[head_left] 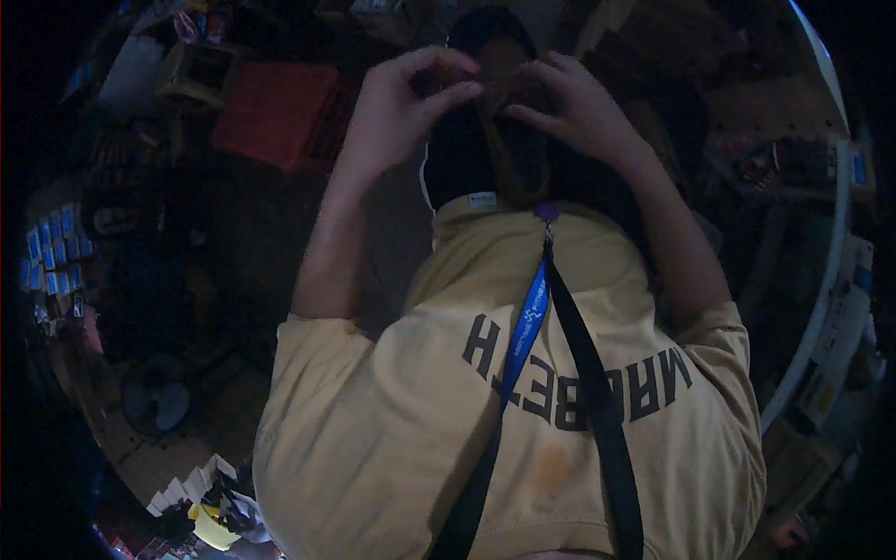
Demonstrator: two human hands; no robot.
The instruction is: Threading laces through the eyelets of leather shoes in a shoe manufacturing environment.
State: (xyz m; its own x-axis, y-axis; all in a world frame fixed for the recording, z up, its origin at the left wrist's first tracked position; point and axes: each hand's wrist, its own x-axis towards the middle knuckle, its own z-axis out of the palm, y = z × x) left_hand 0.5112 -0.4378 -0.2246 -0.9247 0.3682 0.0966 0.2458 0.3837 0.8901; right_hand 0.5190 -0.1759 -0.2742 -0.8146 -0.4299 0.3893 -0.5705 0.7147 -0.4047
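Note:
A long brown shoe (515, 154), dim and partly hidden, lies lengthwise over my dark-clothed lap, its opening toward me. My left hand (403, 105) is at the shoe's left side, thumb and forefinger tips close together. Anything pinched between them is too dark or small to tell. My right hand (581, 110) is on the opposite side, its thumb and fingers curved around the shoe's right edge. Both hands are level with each other, a small gap between their fingertips.
A red plastic crate (275, 114) stands on the floor to the left, near a wooden box (198, 73). A fan (157, 394) is lower left, with a yellow container (215, 527) below it. Small blue-and-white boxes (58, 250) are stacked at far left. A lanyard (528, 322) hangs down my shirt.

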